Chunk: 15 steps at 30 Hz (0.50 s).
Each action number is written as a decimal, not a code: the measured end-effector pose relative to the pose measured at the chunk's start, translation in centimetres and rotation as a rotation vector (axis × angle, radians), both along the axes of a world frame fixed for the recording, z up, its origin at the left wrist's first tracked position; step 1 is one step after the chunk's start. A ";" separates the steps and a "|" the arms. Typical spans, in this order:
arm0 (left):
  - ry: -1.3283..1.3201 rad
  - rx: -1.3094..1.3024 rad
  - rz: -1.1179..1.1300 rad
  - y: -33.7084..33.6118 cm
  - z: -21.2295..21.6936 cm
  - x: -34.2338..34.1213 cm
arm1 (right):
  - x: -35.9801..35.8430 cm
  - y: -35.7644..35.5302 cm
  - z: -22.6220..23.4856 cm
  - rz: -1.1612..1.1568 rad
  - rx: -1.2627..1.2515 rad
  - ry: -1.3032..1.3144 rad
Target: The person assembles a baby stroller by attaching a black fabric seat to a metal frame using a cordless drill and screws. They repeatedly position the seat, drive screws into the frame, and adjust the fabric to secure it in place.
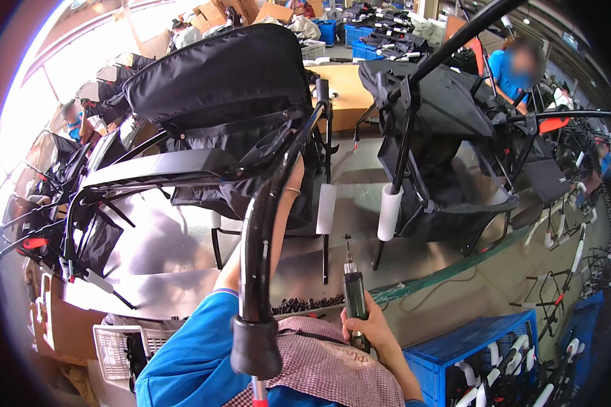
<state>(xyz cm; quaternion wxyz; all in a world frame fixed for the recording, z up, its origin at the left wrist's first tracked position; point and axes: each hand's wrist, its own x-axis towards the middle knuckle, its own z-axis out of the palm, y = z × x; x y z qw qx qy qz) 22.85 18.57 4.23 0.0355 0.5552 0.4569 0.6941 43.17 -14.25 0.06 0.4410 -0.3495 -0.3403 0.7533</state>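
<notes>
Right grip (373, 327): fingers wrapped round a driver (355, 302), bit up and clear of the parts. Left grip (298, 168): mostly hidden behind the near tube (254, 271) and black fabric (217, 85) of the left frame, so we can't tell if it's wide, narrow or holding something. We do see the forearm and a thin bracelet (292, 190).

Left frame stands on the surface (163, 247), just in front of us. Its near tube hides part of the left forearm; the red tip below the black collar (256, 347) is cut off at the near edge. Right frame (441, 136) stands beside it, its far upper parts overlapping and hard to separate.

Materials: glossy black curved tube, smooth grey-black armrest (159, 168), seamed matte cloth, white cylindrical sleeves (325, 209) on the legs. Driver has a dark, glassy-looking barrel and a slim metal nose. Surface is shiny sheet, metal by the look; small black parts (309, 304) heaped along its near edge, too small for us to identify.

Near right: blue plastic crate (424, 353) of white and black tubes, cut off below. Near left: white slotted basket (110, 353), contents unclear.
</notes>
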 end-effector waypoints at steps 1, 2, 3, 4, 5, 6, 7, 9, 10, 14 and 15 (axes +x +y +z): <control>-0.032 -0.196 0.097 0.5 -0.1 1.1 | 0.1 0.0 -0.1 -0.032 -0.012 -0.024; -0.040 -0.395 0.209 0.1 0.7 0.8 | -0.2 -0.2 0.2 -0.033 -0.012 -0.017; -0.002 -0.349 0.230 0.3 1.1 0.3 | -0.4 -0.4 0.5 -0.037 -0.013 -0.009; 0.036 -0.303 0.251 0.6 1.3 -0.4 | -0.5 -0.5 0.7 -0.031 -0.012 -0.028; 0.021 -0.234 0.287 0.5 1.6 -0.4 | -0.6 -0.6 0.8 -0.025 -0.011 -0.047; 0.003 -0.168 0.316 0.6 1.5 -0.1 | -0.6 -0.6 0.9 -0.027 -0.010 -0.073; -0.012 -0.103 0.346 0.7 1.3 0.1 | -0.7 -0.7 0.8 -0.033 -0.016 -0.070; -0.106 0.071 0.105 1.6 0.3 0.6 | -1.0 -0.6 0.8 -0.036 -0.028 -0.062; -0.104 0.023 -0.036 2.6 -0.5 0.0 | -1.2 -0.5 1.5 -0.054 0.000 -0.183; -0.120 -0.173 -0.195 2.9 -1.9 0.5 | -1.7 -0.4 1.4 -0.053 -0.076 -0.150; -0.181 -0.102 -0.204 1.3 -0.7 3.0 | -0.7 -0.3 0.4 -0.024 -0.129 -0.118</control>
